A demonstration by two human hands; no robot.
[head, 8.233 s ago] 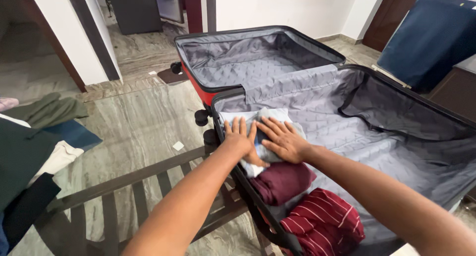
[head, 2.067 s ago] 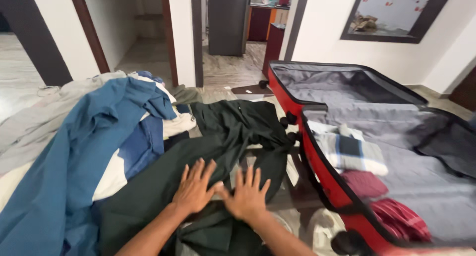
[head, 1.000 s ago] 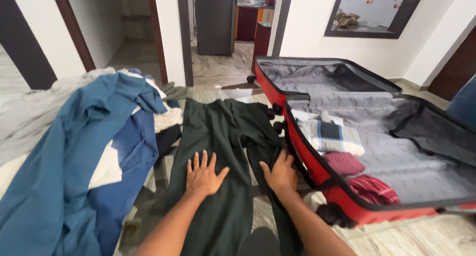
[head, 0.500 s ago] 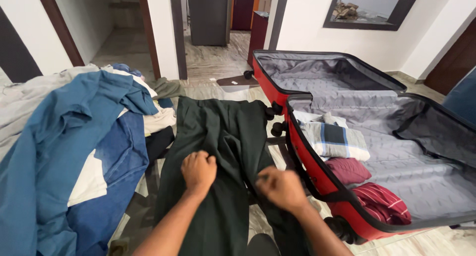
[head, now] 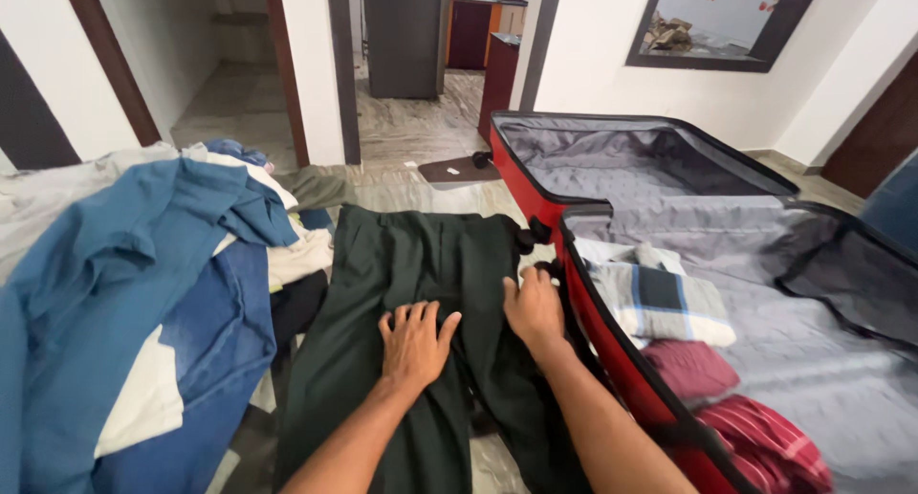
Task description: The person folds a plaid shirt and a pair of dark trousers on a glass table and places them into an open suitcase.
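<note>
A pair of dark green trousers (head: 421, 264) lies flat in the middle of the view, with the waistband on the far side and the two legs running toward the person. The cloth is smooth and matte, with some soft folds between the legs. Both hands are flat on it, palms down. The left hand (head: 414, 338) has its fingers spread wide and presses on the left leg of the trousers. The right hand (head: 532, 306) lies with the fingers closer together on the right edge of the cloth, just beside the suitcase wall. Neither hand pinches anything.

To the right stands an open red suitcase (head: 612, 346) with a hard shell, black edges and a grey quilted lining that looks a little shiny. Inside, near the trousers, lie three folded pieces: a checked cloth (head: 660, 303) in grey, white and dark blue, then a plain maroon garment (head: 690, 367), then a red striped garment (head: 765, 446) with thin white lines. The raised wall of the suitcase stands between the trousers and these pieces.

To the left there is a loose pile of clothes: a large blue cloth (head: 115, 293) with many wrinkles, a white piece (head: 143, 408) below it, and a light grey cloth (head: 48, 193) behind. This pile touches the left side of the trousers. Beyond, the marble floor (head: 421, 126) leads through a doorway.
</note>
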